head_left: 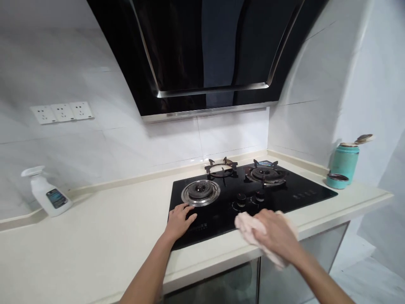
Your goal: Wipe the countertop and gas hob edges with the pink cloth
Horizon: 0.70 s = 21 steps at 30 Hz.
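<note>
A black glass gas hob (303, 196) is set into the cream counter (95, 240). My left hand (179, 219) lies flat and open on the hob's front left corner, just below the left burner (200, 192). My right hand (274, 234) is closed on a pale pink cloth (248, 226), which presses on the hob's front edge below the control knobs (249, 198). A loose pan support (220, 167) sits at the back of the hob, left of the right burner (266, 175).
A white spray bottle (47, 194) stands at the counter's far left by the wall. A teal canister (344, 162) with its lid off stands at the right end. A black range hood (205, 55) hangs over the hob. Wall sockets (61, 112) sit at left.
</note>
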{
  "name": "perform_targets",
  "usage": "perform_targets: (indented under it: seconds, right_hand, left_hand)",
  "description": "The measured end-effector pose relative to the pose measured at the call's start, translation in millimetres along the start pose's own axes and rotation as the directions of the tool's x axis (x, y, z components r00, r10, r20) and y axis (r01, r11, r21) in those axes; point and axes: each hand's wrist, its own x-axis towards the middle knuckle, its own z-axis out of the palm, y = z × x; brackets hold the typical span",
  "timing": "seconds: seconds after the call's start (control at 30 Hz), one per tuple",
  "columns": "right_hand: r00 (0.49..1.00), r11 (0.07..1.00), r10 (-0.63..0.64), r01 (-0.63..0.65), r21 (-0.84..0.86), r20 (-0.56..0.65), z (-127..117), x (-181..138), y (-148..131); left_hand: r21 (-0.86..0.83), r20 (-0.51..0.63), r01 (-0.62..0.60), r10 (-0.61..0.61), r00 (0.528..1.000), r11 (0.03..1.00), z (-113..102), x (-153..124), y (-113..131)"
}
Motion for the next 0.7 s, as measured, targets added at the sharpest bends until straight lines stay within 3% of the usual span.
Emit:
perform_targets:
  seconds: [0.1,0.2,0.27,0.37,0.5,0.63,0.7]
  right_hand:
    - [0.992,0.983,0.093,-0.105,-0.150,-0.084,-9,-6,47]
    - [0.983,0.966,0.101,-0.134,-0.222,-0.152,-5,-8,47]
    - [0.987,0.974,0.056,-0.087,-0.208,-0.152,5,-7,17]
    - [0.996,0.998,-0.052,0.049,-0.044,-0.074,27,-1,-57]
    - [0.961,0.957,-0.276,0.273,0.095,0.018,52,8,-149]
    - [0.845,0.833,-0.529,0.499,0.240,0.080,54,21,-184]
    - [0.837,0.817,-0.545,0.517,0.254,0.051,45,35,-180]
  left_hand:
    - [0.001,0.008,0.010,-0.010,1.000,1.000,-2,-2,4]
    - [-0.025,0.011,0.030,-0.030,0.999,0.999,-3,-3,7]
    - [-0.046,0.008,0.048,-0.048,0.999,0.998,-2,-2,8]
    - [-0.089,0.002,0.071,-0.071,0.997,0.994,-1,0,10]
    - [-0.296,0.044,0.128,-0.121,0.992,0.947,-16,1,12]
    - [-0.521,0.035,0.136,-0.139,0.990,0.843,-57,-16,11]
    - [-0.636,0.012,0.159,-0.197,0.980,0.755,-77,-33,9]
